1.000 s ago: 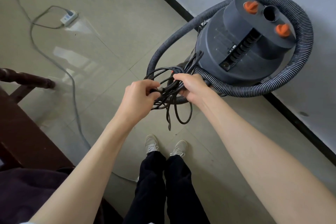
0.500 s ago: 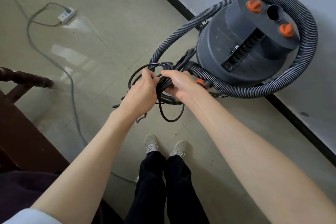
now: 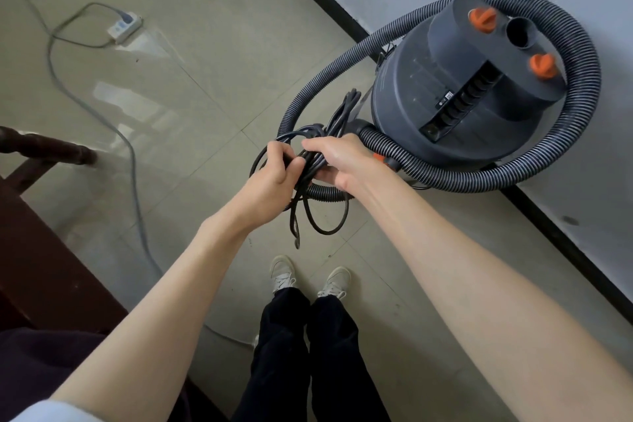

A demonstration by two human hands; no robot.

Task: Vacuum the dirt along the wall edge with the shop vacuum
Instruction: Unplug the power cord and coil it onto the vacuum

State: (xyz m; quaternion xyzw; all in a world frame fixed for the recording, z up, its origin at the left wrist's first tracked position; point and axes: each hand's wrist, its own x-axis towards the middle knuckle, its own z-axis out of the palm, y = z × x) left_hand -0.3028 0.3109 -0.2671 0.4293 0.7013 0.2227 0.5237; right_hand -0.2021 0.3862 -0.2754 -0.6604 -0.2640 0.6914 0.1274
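Observation:
A dark grey shop vacuum (image 3: 445, 99) with two orange knobs stands by the wall, its ribbed hose (image 3: 579, 79) looped around it. In front of the vacuum, above the floor, I hold its bundled black power cord (image 3: 318, 212). My left hand (image 3: 274, 175) grips the left side of the bundle. My right hand (image 3: 339, 161) is closed on the right side, close to the hose end. Loops of the cord hang down below both hands.
A white power strip (image 3: 125, 26) with a grey cable (image 3: 133, 164) lies on the tiled floor at the left. Dark wooden furniture (image 3: 41, 250) fills the lower left. A black baseboard (image 3: 565, 243) runs along the white wall. My shoes (image 3: 310, 276) stand below the hands.
Both hands have shifted on the cord bundle and moved closer together near the hose end; the hanging loops have changed shape. The vacuum stays where it was.

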